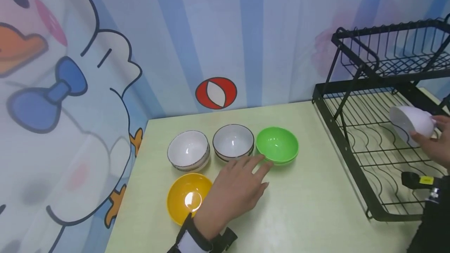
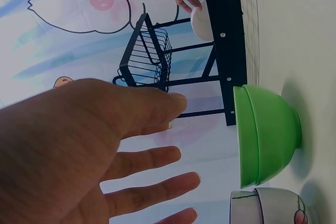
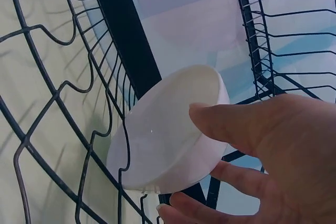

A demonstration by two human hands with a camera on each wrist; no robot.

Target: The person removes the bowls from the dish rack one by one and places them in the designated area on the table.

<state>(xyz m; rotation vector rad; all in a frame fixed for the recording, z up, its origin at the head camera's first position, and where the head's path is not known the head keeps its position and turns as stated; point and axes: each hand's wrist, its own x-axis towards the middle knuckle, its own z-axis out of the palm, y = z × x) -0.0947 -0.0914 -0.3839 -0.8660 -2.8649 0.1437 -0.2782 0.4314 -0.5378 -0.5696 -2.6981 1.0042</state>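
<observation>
A white bowl (image 1: 411, 124) stands tilted on its side against the lower tier of the black dish rack (image 1: 369, 202). My right hand (image 1: 436, 139) pinches it, the thumb inside the rim and fingers behind, as the right wrist view shows. Over the table, my left hand (image 1: 237, 190) is spread with nothing in it, close to the green bowls (image 1: 277, 145). Two nested green bowls appear in the left wrist view. Left of them are stacked white bowls with dark rims (image 1: 233, 141), another white stack (image 1: 188, 149), and a yellow bowl (image 1: 186, 198) partly behind my left hand.
The rack's upper wire basket (image 1: 397, 50) overhangs the back of the lower tier. A printed cloth wall (image 1: 225, 30) borders the table at the back and left. The pale tabletop (image 1: 316, 206) spreads between the bowls and the rack.
</observation>
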